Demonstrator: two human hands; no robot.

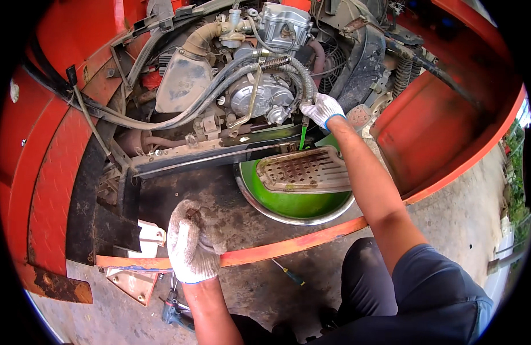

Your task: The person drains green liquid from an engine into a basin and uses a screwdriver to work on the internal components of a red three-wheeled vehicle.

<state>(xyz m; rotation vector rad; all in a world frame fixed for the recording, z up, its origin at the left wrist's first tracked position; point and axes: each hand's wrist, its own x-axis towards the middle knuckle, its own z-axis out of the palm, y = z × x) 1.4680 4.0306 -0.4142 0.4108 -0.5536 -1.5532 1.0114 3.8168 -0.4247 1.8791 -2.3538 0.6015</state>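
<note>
My right hand (323,109), in a white knit glove, grips the lower end of a hose (305,119) beside the engine (259,95). From the hose a stream of bright green liquid (303,138) runs down toward a round metal basin (303,221). Green liquid lies in the basin, partly hidden under a dirty, perforated metal footrest plate (305,171). My left hand (193,241), in a soiled white glove, is at the orange frame bar (288,247) with its fingers curled in. What those fingers hold, if anything, cannot be made out.
Red body panels (438,138) flank the exposed engine bay. A thin metal rod (208,159) runs along the frame. On the concrete floor lie a screwdriver (289,272), a power drill (173,310) and a whitish bracket (133,286). My knee (369,276) is close to the orange bar.
</note>
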